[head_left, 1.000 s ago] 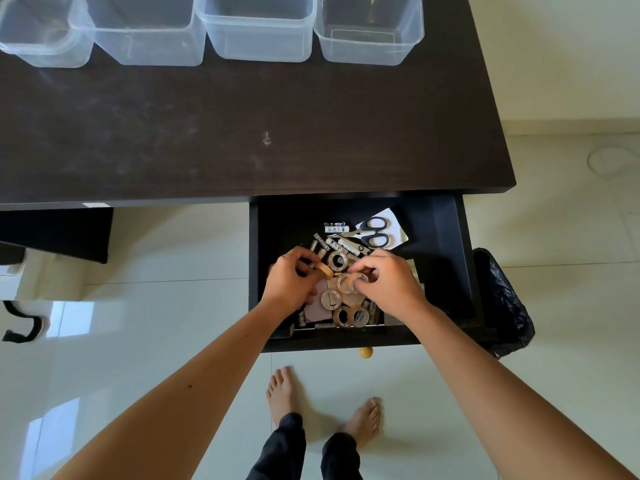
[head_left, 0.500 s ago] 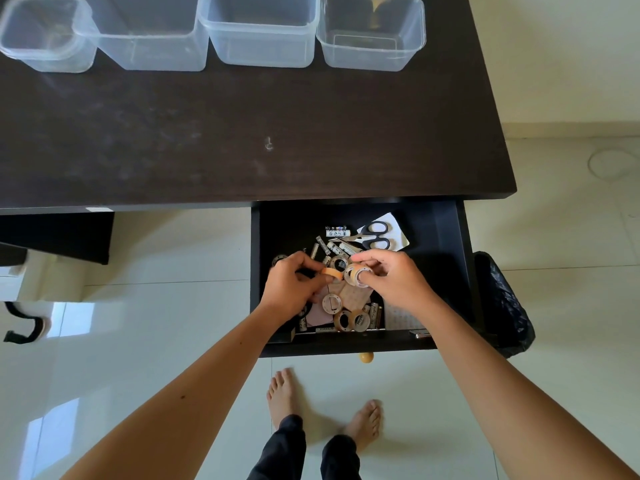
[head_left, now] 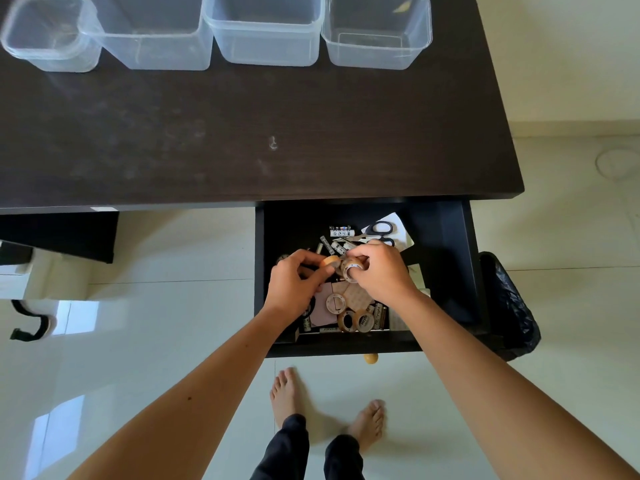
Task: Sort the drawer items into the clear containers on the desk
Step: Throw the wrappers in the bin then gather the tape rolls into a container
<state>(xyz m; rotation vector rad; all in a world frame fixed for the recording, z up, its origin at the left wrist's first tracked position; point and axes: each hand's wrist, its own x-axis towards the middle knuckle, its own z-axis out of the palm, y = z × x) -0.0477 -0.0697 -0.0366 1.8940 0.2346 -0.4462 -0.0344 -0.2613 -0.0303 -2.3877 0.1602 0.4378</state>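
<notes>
Fingers point(head_left: 353, 270) through one tape roll point(head_left: 349, 271), four clear containers point(head_left: 266, 36).

black bag point(head_left: 509, 299) right of drawer | black strap point(head_left: 29, 320) on floor, left

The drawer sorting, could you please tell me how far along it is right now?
Done: nothing visibly sorted; the four clear containers on the desk show no drawer items inside. In hand: the left hand pinches a tan tape roll; the right hand holds a patterned tape roll with a finger through it, both over the drawer. Left: scissors, more tape rolls and small clutter remain there.
</notes>
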